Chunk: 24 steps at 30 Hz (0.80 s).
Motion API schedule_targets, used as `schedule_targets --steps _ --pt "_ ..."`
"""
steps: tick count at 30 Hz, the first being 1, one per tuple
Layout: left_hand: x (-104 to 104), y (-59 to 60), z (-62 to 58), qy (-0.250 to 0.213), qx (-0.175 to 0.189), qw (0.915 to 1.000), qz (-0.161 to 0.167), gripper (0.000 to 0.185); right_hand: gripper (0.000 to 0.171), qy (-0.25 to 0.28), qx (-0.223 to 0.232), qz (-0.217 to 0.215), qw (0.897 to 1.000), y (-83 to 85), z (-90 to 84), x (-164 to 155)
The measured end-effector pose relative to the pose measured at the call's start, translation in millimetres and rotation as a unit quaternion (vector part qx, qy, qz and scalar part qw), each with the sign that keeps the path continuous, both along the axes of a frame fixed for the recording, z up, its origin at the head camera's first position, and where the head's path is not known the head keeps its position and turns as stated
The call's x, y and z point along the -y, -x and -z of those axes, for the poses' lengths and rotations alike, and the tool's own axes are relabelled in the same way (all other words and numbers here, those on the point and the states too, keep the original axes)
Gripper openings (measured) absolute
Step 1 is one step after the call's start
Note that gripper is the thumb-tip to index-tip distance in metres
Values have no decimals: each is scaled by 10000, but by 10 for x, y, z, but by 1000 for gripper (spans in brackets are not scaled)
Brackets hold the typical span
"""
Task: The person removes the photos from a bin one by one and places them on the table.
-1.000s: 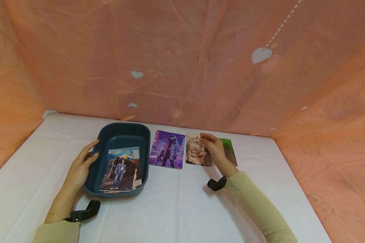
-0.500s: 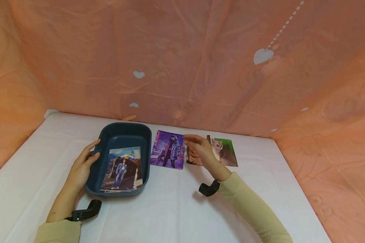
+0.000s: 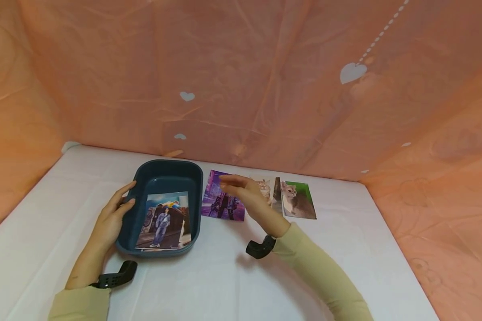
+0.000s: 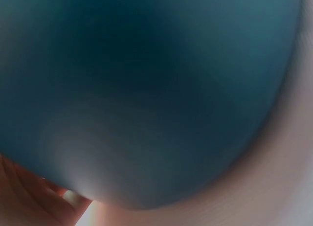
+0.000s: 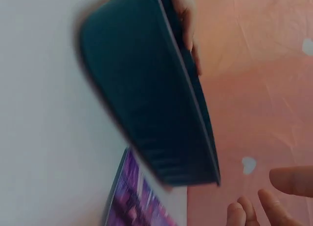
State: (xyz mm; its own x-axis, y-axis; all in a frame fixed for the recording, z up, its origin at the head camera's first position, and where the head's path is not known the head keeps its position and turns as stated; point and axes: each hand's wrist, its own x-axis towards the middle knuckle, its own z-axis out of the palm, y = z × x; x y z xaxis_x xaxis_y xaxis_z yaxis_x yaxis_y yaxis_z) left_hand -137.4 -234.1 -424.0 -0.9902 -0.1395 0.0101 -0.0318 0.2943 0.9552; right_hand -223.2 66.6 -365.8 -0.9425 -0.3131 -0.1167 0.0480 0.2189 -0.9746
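Peach cloth with white hearts backs a white table (image 3: 233,276). At the table's left, the left hand (image 3: 111,218) rests with straight fingers against the rim of a dark teal tray (image 3: 138,189), which holds a photo of a standing figure (image 3: 164,219). Just right of the tray, the right hand (image 3: 247,198) hovers, fingers relaxed and holding nothing, over a purple photo (image 3: 218,203); contact is unclear. Two cat photos (image 3: 299,200) lie beyond.
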Motion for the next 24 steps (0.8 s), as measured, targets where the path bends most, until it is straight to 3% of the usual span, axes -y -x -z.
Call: schedule_targets --steps 5,13,24 --pt "-11 0 2 -34 2 10000 -19 52 38 127 12 -381 9992 -6 -50 155" --pt "-9 6 -3 50 54 10000 -19 52 41 247 412 -880 9950 -2 -117 384" --pt "-9 2 -9 127 155 9998 -58 51 43 388 1039 -1566 9814 -12 -135 705"
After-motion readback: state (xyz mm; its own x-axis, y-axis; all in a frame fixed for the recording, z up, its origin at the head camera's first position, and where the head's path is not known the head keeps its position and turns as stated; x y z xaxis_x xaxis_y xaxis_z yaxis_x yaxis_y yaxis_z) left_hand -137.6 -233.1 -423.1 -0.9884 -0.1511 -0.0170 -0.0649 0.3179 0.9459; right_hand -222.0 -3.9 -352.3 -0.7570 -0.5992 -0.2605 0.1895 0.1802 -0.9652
